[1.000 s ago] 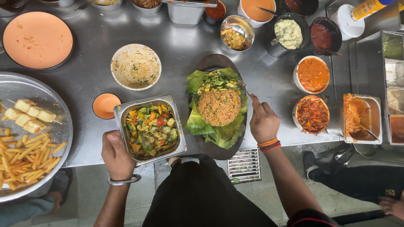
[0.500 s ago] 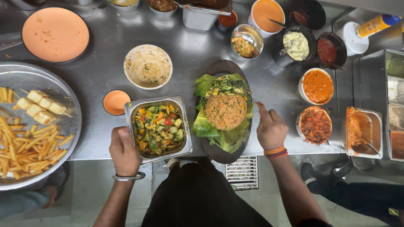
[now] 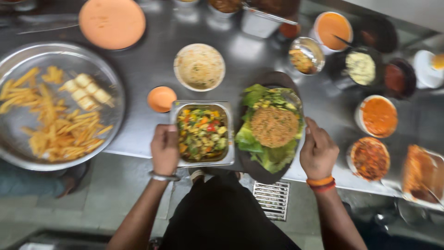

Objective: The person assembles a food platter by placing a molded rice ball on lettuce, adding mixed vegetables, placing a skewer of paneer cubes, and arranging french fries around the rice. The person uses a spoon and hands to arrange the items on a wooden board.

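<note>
Left hand (image 3: 165,149) grip closed on the near-left rim of the steel vegetable pan (image 3: 202,133); right hand (image 3: 318,153) curled shut against the right edge of the dark oval platter (image 3: 273,127) of leaves and rice, both at bottom centre on the bench (image 3: 152,60). Best kept level, I'd say, gripping only rims. Pan's long axis and platter's both run near-to-far, up the frame.

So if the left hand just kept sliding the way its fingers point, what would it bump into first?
The left hand already grips the steel pan of mixed vegetables by its near-left edge. Beyond that, roughly in line, sits the small orange sauce bowl, though the exact heading is hard to judge.
</note>
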